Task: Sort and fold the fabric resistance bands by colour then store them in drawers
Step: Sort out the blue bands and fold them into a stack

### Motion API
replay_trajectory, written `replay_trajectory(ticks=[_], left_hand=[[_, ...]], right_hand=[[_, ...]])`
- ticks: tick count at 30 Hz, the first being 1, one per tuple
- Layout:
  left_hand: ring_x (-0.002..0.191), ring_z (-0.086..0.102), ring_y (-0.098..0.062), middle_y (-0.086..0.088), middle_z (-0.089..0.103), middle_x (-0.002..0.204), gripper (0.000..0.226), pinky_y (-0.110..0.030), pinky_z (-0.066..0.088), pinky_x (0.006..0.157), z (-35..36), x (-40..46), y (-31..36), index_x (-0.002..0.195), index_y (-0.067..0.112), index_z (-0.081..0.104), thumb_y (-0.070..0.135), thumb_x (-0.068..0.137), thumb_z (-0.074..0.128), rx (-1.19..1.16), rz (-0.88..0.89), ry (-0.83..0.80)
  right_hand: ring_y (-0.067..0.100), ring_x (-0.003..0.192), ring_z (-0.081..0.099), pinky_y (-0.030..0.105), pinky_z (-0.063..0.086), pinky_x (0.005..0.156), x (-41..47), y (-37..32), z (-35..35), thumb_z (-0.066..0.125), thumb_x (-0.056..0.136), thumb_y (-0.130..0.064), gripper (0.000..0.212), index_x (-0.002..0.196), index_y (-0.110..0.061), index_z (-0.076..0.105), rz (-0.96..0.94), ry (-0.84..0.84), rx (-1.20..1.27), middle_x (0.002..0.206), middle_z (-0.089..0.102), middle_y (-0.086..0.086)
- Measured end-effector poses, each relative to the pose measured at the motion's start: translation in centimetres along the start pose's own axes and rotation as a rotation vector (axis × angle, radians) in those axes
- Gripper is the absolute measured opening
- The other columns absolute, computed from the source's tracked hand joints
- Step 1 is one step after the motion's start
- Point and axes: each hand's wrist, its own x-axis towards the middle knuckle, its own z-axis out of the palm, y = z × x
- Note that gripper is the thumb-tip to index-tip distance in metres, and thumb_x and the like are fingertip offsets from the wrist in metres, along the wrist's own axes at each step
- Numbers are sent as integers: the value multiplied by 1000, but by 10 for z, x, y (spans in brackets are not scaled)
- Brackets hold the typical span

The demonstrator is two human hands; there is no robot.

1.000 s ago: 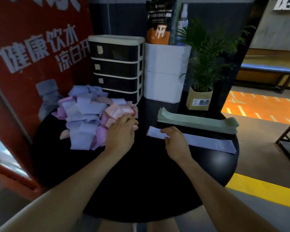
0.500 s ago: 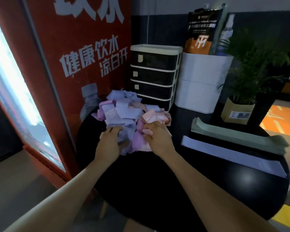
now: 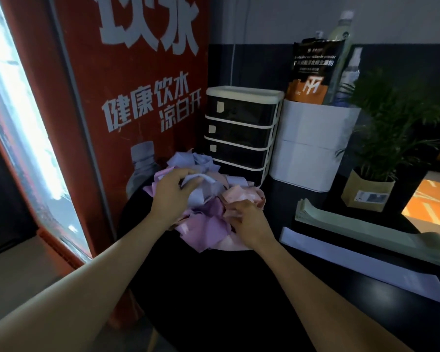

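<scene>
both hands are dug into the jumbled pile of bands [image 3: 208, 199] at the back left of the round black bench [image 3: 214, 288]. a pale lilac band [image 3: 196, 185] near the top of the pile is grasped by the left hand [image 3: 172, 196], fingers curled round it. the right hand [image 3: 249, 219] is set at the pile's right front edge, fingers curled into pink fabric (exact grip partly hidden by the cloth). purple, lilac and pink bands are mixed in the pile. to the right, well apart from the pile, a flat lilac band [image 3: 353, 262] is laid out long, with a stack of green bands [image 3: 366, 227] just behind it. a four-drawer unit [image 3: 241, 130] is stood behind the pile, all drawers closed. a white container [image 3: 313, 146] and a potted plant [image 3: 381, 158] are seen further right.
</scene>
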Motion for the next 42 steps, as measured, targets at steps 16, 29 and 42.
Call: replay_trajectory(ticks=[16,29,42], left_hand=[[62,47,-18,-15,52,63,38,-24,40,61,-5,61,114,72,-2,59,26,95,49,-348,135,-148],[66,38,-17,-8,40,70,52,-29,30,65,14,47,122,74,13,47,64,85,46,-285,-9,-308],[69,56,-5,4,61,82,6,-22,46,66,20,38,103,96,15,60,14,90,60,-178,132,-269]], right_hand=[[0,93,57,6,46,79,34,-77,-115,57,88,0,42,127,-12,51,-396,401,421,114,57,3],[-7,72,56,7,44,69,13,-63,-145,59,89,-9,9,88,-9,68,-354,388,299,77,61,-14],[5,72,50,9,42,64,12,-63,-145,49,95,-8,14,84,-13,56,-221,293,352,79,55,-4]])
